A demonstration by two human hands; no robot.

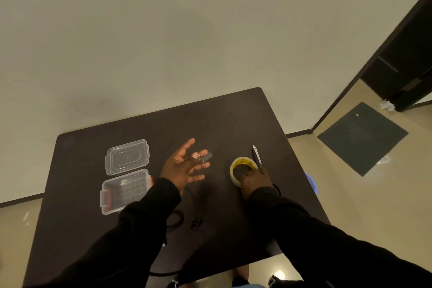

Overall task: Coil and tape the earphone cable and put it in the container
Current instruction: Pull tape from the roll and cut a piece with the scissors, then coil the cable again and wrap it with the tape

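A tape strip (204,156) is stuck to the spread left hand (181,166), the roll (242,169) is gripped by the right hand (253,181), and the cable (174,218) is left on the bench (210,121) beside the open container (126,190).

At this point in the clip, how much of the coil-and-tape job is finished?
Done: a tape strip is cut and stuck to the left hand's fingertips; the container sits open, its lid beside it. In hand: the right hand rests on the tape roll by the cutter. Left: the cable lies loosely looped and untaped on the table, not yet boxed.
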